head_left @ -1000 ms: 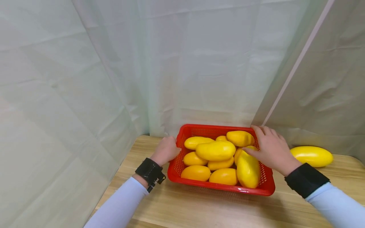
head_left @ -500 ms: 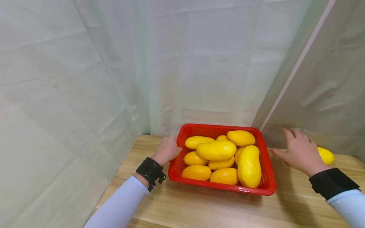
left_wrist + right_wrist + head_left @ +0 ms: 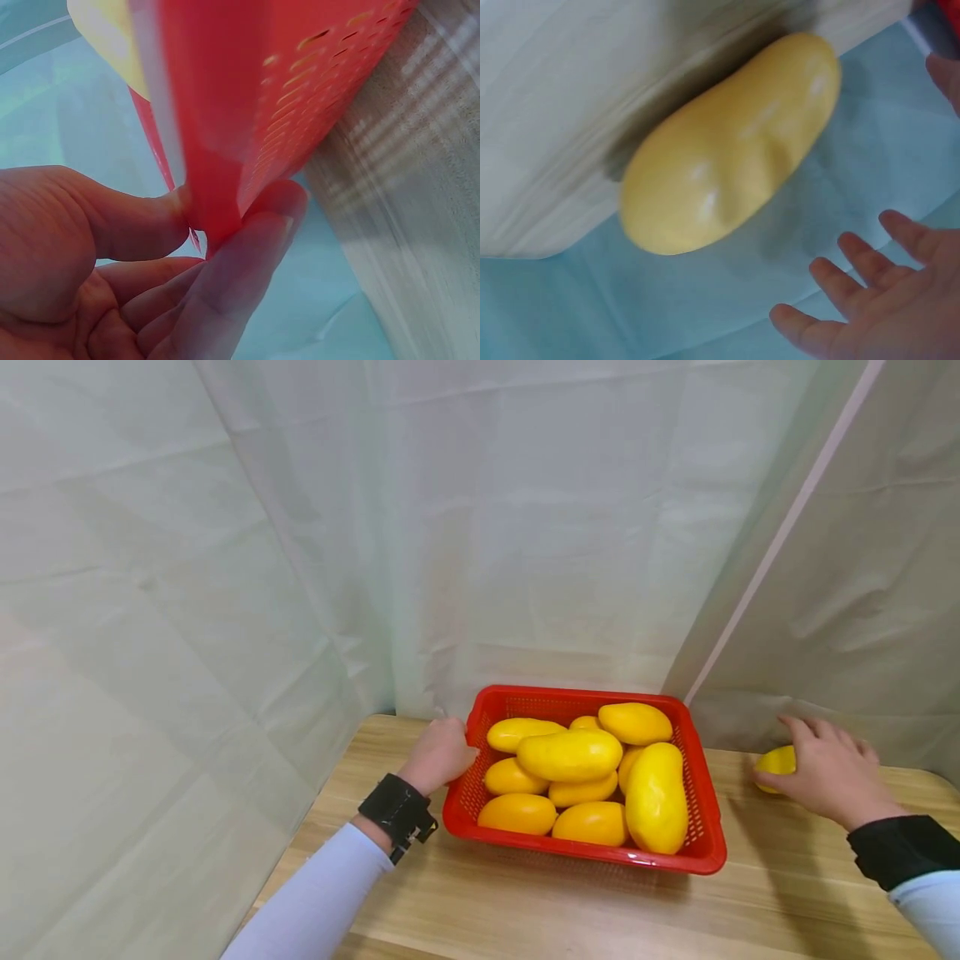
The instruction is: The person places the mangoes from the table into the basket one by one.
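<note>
Yellow mangoes (image 3: 570, 756) fill a red perforated plastic basket (image 3: 585, 852) on the table. At the basket's left side, my left hand (image 3: 438, 752) grips the rim. In the left wrist view, its thumb and fingers pinch the basket edge (image 3: 217, 112) from both sides. To the right of the basket, my right hand (image 3: 836, 772) is spread over a single mango (image 3: 776, 764), covering most of it in the head view. The right wrist view has that mango (image 3: 727, 150) lying whole, with the fingers (image 3: 855, 292) extended and apart from it.
The light wood table (image 3: 600, 910) runs up to hanging pale cloth sheets (image 3: 540, 527) behind and a sheet (image 3: 150, 652) on the left. The basket's back rim is close to the rear sheet.
My right hand has left the basket's right rim and moved right to the lone mango. The left hand and the basket stay practically in place.
</note>
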A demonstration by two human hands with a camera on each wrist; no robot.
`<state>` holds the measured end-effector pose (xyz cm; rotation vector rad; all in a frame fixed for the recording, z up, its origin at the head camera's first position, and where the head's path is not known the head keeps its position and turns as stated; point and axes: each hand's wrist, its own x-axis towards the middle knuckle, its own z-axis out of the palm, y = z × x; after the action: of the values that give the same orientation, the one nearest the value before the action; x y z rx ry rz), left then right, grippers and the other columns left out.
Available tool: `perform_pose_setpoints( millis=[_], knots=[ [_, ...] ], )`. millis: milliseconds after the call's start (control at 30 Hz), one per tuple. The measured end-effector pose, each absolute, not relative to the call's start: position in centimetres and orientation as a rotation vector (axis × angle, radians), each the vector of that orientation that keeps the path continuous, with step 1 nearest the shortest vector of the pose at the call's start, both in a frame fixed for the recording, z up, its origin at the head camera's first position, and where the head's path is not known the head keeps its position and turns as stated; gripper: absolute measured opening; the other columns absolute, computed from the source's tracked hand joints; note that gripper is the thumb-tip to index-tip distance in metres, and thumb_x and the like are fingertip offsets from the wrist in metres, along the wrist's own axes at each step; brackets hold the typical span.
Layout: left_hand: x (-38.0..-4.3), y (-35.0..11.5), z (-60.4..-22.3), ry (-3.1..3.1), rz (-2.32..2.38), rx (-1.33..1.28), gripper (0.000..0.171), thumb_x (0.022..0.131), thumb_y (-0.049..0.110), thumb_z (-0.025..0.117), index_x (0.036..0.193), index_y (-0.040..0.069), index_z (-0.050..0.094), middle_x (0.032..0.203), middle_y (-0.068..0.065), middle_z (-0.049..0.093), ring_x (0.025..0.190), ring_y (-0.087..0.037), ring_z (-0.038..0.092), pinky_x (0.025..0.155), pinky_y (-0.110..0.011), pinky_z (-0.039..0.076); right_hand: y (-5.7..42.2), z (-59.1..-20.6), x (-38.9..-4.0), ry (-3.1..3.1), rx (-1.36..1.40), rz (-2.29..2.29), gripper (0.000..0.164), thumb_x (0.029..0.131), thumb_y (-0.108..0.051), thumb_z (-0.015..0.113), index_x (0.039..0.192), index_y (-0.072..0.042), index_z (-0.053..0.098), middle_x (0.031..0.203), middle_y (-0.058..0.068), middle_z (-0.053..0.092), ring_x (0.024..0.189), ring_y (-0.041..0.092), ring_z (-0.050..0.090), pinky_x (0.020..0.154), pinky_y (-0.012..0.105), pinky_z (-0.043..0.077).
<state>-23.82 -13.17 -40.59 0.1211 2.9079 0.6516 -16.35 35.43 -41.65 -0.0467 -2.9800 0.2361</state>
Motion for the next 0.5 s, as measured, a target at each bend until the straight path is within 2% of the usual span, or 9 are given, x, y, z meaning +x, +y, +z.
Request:
perform_pose_setpoints(
  millis=[300, 500],
  knots=[
    [-23.7, -13.3, -40.6, 2.904, 0.653, 0.132, 0.024, 0.083, 0.022, 0.068, 0.095, 0.003, 0.060, 0.069, -0.009, 0.058, 0.052, -0.017, 0.057, 0.045, -0.022, 0.046, 37.4, -43.1, -16.1, -3.021, -0.043, 0.264, 0.098, 0.058, -0.057, 0.080, 0.126, 0.002, 0.041, 0.122, 0.033, 0.039, 0.103, 0.055, 0.033, 0.085, 0.077, 0.016],
    [-23.5, -13.3, -40.5, 2.899, 0.656, 0.121, 0.023, 0.083, 0.021, 0.067, 0.095, 0.003, 0.060, 0.069, -0.009, 0.058, 0.052, -0.017, 0.057, 0.045, -0.022, 0.046, 38.0, -43.7, -16.1, -3.070, -0.039, 0.276, 0.108, 0.051, -0.065, 0.079, 0.127, 0.000, 0.041, 0.124, 0.032, 0.038, 0.105, 0.053, 0.034, 0.085, 0.078, 0.015]
  ],
)
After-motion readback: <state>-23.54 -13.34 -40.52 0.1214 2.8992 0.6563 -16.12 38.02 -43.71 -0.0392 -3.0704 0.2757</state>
